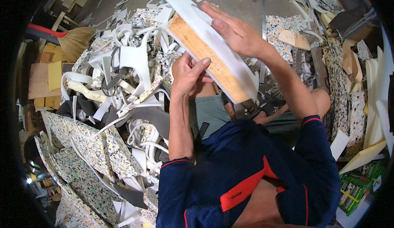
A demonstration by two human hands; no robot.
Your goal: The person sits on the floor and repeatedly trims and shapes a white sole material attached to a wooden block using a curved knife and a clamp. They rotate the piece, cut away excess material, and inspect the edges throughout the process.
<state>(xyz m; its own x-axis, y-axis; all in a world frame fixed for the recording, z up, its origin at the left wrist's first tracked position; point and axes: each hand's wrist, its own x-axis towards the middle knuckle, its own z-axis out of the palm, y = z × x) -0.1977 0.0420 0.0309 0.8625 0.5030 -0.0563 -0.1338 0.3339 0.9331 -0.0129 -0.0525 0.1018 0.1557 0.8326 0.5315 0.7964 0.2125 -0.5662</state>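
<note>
L grip (188, 75) holding long rect. wood board (219, 74) w/ white foam (230, 56); R grip (240, 33) flat on foam.

The wooden board (223, 78) looks rough and dull; the foam sheet (234, 59) on it looks smooth and matt. The broom (76, 43) has rough straw, the shirt (246, 146) is dull cloth.

White on the padding (195, 20), mottled golden-tan on the board (219, 66), speckled black, cream and peach on the foam slabs (84, 139), navy and red on the shirt (246, 146), grey-green on the shorts (210, 112).
</note>
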